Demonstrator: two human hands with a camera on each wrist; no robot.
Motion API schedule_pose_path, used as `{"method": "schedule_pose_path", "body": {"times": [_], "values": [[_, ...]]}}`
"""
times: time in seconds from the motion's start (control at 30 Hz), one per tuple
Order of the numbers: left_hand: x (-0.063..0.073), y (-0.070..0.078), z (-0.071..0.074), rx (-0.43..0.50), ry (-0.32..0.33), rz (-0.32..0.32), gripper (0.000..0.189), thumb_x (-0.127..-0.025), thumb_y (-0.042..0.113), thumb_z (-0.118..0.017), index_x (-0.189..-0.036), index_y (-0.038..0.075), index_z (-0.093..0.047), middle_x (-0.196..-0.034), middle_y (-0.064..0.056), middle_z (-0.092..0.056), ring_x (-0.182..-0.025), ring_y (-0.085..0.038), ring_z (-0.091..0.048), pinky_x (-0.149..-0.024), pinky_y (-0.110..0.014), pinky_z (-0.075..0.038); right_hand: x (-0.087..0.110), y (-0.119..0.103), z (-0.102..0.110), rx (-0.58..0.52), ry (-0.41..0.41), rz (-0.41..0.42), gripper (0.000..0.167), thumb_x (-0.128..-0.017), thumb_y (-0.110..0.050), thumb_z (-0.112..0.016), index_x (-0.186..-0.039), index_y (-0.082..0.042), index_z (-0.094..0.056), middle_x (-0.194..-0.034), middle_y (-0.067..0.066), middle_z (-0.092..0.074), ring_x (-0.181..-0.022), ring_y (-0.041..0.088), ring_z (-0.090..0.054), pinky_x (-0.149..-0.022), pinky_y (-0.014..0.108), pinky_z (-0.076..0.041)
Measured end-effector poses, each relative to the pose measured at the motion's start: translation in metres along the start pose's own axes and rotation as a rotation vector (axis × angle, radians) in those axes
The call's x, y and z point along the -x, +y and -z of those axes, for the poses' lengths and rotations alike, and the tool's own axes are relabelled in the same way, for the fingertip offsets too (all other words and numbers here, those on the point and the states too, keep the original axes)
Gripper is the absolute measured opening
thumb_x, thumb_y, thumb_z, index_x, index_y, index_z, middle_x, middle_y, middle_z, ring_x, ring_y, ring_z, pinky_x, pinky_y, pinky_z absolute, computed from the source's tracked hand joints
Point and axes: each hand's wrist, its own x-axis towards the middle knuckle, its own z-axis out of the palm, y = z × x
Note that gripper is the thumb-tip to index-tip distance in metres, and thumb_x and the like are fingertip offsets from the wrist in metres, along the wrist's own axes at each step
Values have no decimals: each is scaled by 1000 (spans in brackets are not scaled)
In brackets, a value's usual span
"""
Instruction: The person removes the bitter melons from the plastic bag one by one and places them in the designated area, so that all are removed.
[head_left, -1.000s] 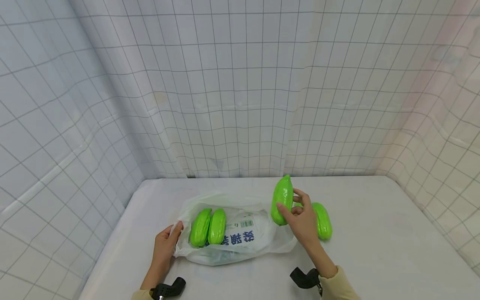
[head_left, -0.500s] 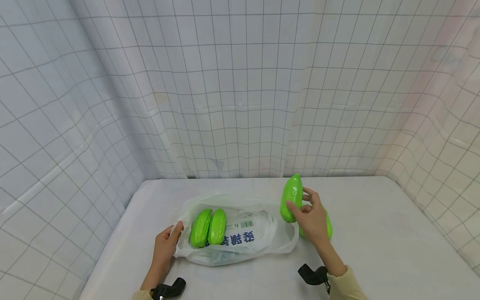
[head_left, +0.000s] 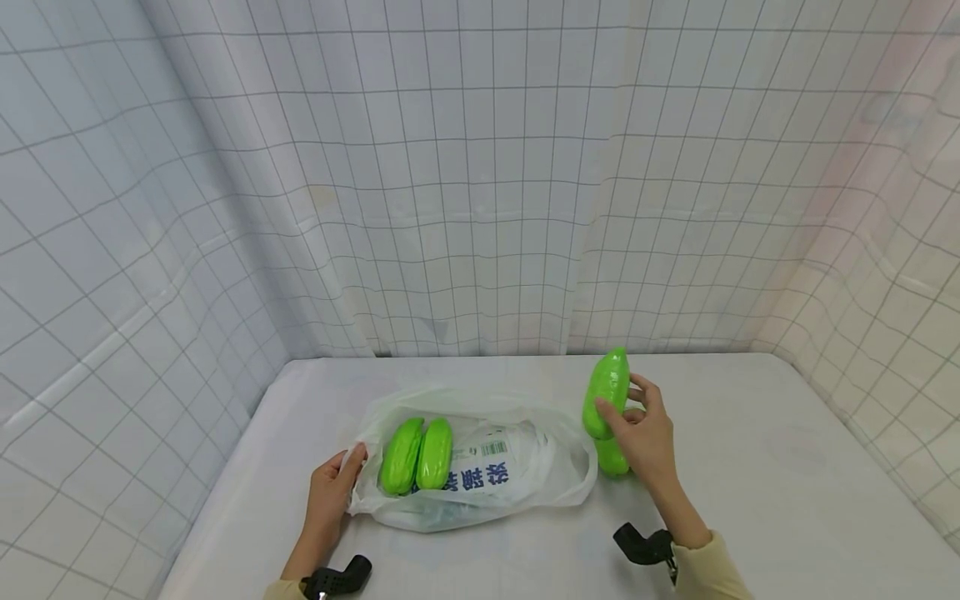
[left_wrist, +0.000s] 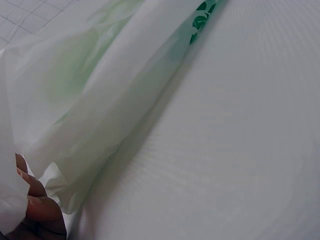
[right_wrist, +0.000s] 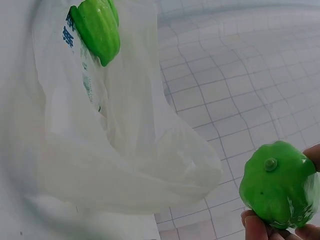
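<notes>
At the bottom of the frame, pale sleeves (head_left: 711, 568) and black wrist mounts (head_left: 643, 546) lead up to two hands. In the lower left, the left hand (head_left: 330, 492) pinches the left edge of a white plastic bag (head_left: 570, 479), which lies across the middle of the desk (head_left: 765, 483) with its mouth gaping upward and blue lettering (head_left: 476, 477) showing. The bag looks thin, limp and nearly weightless, so it would probably crumple or slide if tugged; a pinch on the rim seems the right hold.

Inside its left half, two bright green gourds (head_left: 435, 454) lie side by side.

Just right of the bag's right edge, the right hand (head_left: 641, 425) holds another gourd (head_left: 606, 396) between thumb and fingers, tip toward the top of the frame. It looks firm and fairly light, but its glossy skin glints like clear film and may slip, so a grip around the thick middle, thumb opposite fingers, should serve best.

A further gourd (head_left: 612, 462) shows directly below it in the frame, partly hidden; whether the two touch, or more lie behind the hand, I cannot tell.

Beyond the desk, a white grid-lined sheet (head_left: 487, 167) fills the upper frame.
</notes>
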Motion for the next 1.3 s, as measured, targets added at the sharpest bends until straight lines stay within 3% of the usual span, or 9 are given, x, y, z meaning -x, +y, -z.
{"method": "schedule_pose_path", "body": {"times": [0.5, 0.77, 1.3], "values": [[0, 1, 1, -6, -4, -3, 43, -91, 45, -60, -90, 1, -64, -59, 1, -43, -54, -12, -45, -48, -25, -39, -13, 26, 14, 71, 105, 57, 66, -85, -33, -73, -139, -11, -41, -124, 16, -55, -74, 13, -58, -60, 24, -45], [-1, 0, 1, -3, -5, 3, 42, -91, 45, -60, -88, 3, -64, -59, 1, -43, -55, -12, -45, -48, -24, -39, -16, 40, 20, 135, 160, -1, 67, -85, -38, -71, -138, -8, -43, -125, 18, -55, -82, 25, -57, -62, 31, -43], [-1, -1, 0, 0, -1, -2, 42, -91, 44, -61, -88, 2, -64, -59, 1, -45, -54, -12, -46, -48, -25, -40, -21, 59, 35, 184, 198, -36, 64, -89, -39, -65, -138, -4, -44, -120, 22, -55, -75, 20, -50, -60, 31, -39]]}}
